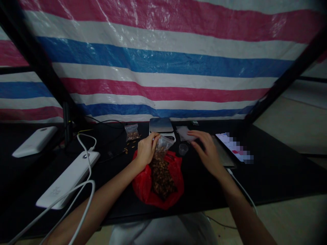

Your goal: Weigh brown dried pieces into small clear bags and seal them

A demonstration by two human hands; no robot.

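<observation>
My left hand (146, 149) is closed in a pinch on the edge of a clear plastic bag (165, 143), which has some small brown pieces in its lower part. The bag hangs over the far side of an open red plastic bag (140, 185) heaped with brown dried pieces (163, 178). My right hand (208, 149) is open, thumb and fingers apart, its fingertips at the edge of some flat clear bags (183, 132). A small clear plastic cup (183, 149) stands left of that hand. Behind my left hand sits a small digital scale (160, 125).
A filled clear packet (132, 133) lies left of the scale, with loose brown pieces (126, 149) nearby. White power banks (68, 178) and white cables (88, 160) occupy the left side. A lit phone (231, 146) lies at right. Striped sheeting (163, 64) hangs behind the black table (276, 170).
</observation>
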